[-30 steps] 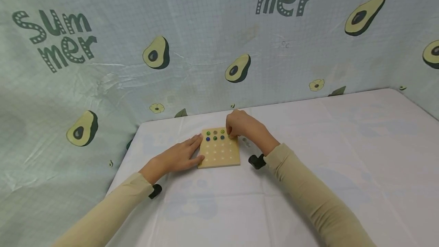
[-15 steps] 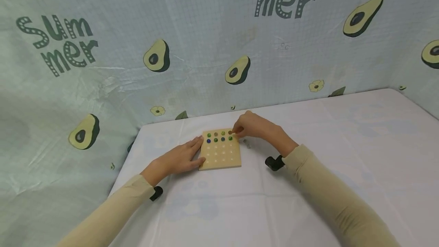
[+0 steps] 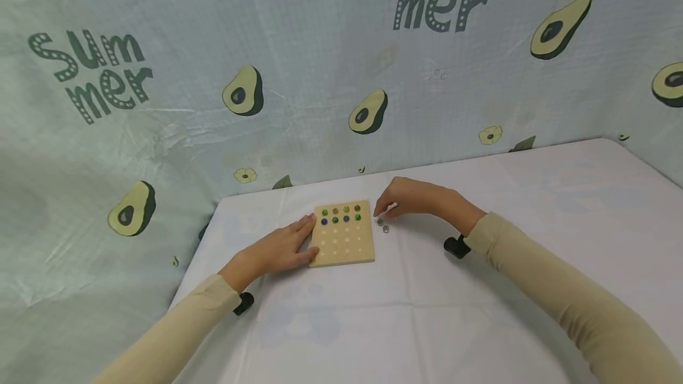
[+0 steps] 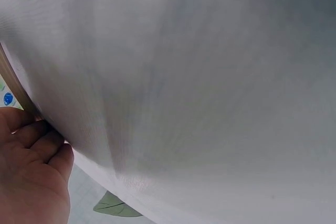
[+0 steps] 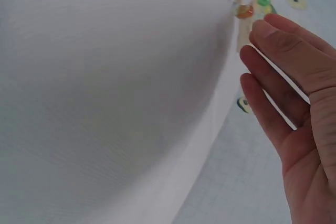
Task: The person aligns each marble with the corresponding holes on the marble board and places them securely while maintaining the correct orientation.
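Note:
A square wooden board (image 3: 347,248) with rows of round hollows lies on the white table. Several glass marbles, green, brown and blue, fill its two far rows, among them a blue marble (image 3: 324,222) and a brown marble (image 3: 357,208). My left hand (image 3: 280,246) rests along the board's left edge, thumb at the near corner and fingers farther up. Beside the board's right edge, my right hand (image 3: 408,197) is low over the table with its fingertips next to clear marbles (image 3: 386,229). In the right wrist view its fingers (image 5: 257,59) are loosely bent, and nothing shows between them.
White cloth covers the table (image 3: 363,325). Behind it hangs a pale curtain (image 3: 309,135) printed with avocados and lettering. Each wrist wears a small black camera, the right camera (image 3: 456,246) close above the cloth.
My right hand has left the far right corner of the board and moved right to the clear marbles. A brown marble now shows in that corner. My left hand has stayed put.

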`<action>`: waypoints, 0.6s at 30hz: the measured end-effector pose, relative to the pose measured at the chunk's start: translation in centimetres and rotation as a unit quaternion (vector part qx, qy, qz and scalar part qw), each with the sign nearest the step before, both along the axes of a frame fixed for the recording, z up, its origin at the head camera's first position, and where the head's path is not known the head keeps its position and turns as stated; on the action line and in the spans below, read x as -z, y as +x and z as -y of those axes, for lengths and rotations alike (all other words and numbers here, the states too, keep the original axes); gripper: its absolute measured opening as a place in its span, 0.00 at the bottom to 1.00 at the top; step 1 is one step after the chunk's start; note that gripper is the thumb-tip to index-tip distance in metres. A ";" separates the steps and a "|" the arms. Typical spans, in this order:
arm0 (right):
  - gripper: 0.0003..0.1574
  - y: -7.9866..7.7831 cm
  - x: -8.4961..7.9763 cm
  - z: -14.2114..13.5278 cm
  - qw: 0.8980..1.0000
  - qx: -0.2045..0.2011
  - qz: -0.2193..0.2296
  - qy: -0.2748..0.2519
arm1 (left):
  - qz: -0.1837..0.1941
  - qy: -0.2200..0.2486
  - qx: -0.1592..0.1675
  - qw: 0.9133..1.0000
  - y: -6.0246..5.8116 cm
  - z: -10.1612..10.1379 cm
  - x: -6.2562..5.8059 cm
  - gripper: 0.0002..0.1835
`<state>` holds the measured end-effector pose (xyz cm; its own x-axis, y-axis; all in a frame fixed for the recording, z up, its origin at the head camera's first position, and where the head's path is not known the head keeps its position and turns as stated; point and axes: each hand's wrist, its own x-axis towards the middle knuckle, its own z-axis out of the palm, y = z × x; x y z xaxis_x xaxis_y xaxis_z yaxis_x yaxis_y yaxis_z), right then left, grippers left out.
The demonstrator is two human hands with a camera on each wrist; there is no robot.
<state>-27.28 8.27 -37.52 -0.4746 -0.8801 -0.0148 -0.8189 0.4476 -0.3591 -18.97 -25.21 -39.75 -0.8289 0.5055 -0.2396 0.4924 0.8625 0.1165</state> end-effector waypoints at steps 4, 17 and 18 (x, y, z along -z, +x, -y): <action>0.14 0.0 0.4 0.5 1.000 -0.011 -0.007 0.024 | 0.000 -0.003 0.001 1.000 -0.1 0.1 0.1 0.46; 0.11 0.0 1.1 0.6 0.997 -0.047 -0.055 0.022 | 0.002 0.001 -0.003 1.000 0.0 0.0 0.0 0.46; 0.11 0.0 1.1 0.6 0.997 -0.045 -0.056 0.019 | 0.002 0.000 -0.003 1.000 0.0 0.1 0.1 0.46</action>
